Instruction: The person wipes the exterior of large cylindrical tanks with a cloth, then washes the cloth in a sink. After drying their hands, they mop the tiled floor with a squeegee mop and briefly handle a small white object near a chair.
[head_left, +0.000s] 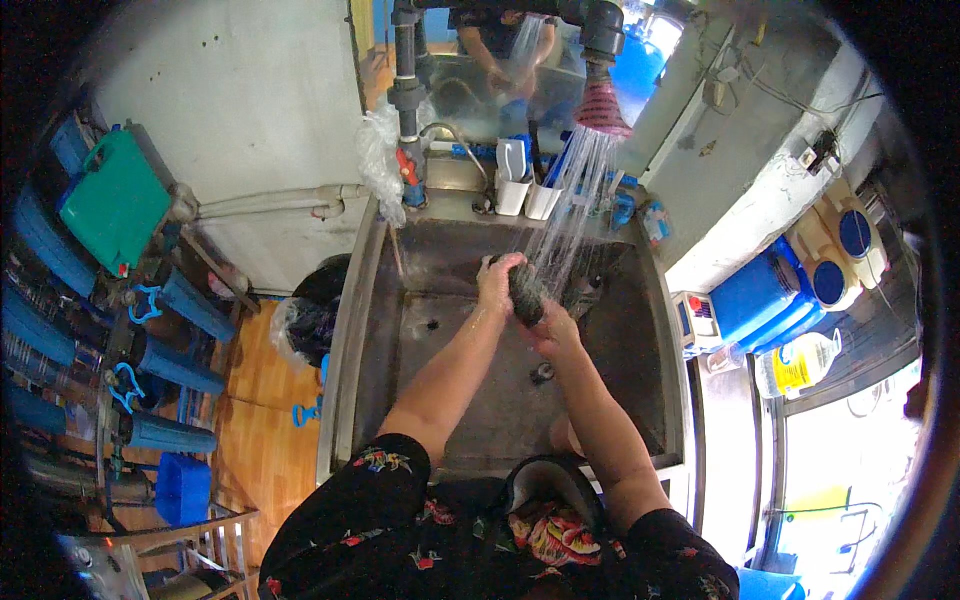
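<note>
My left hand (496, 289) and my right hand (556, 331) hold a dark, rough, oblong object (528, 294) over a deep stainless steel sink (450, 405). The left is at its upper end and the right at its lower end. What exactly the object is cannot be made out. Water streams down beside it from a spout covered in pink mesh (602, 111), reaching the right hand's side. Below the hands, a round metal drain fitting (541, 373) shows on the sink floor. A dark item (585, 292), partly veiled by the spray, is near the sink's right wall.
White cups (512, 196) stand on the back ledge by a curved metal tap (469, 150). A red-handled valve (406, 166) is on the upright pipe. Blue filter housings (176, 364) line the left; jugs (799, 364) and blue containers (754, 292) are at right.
</note>
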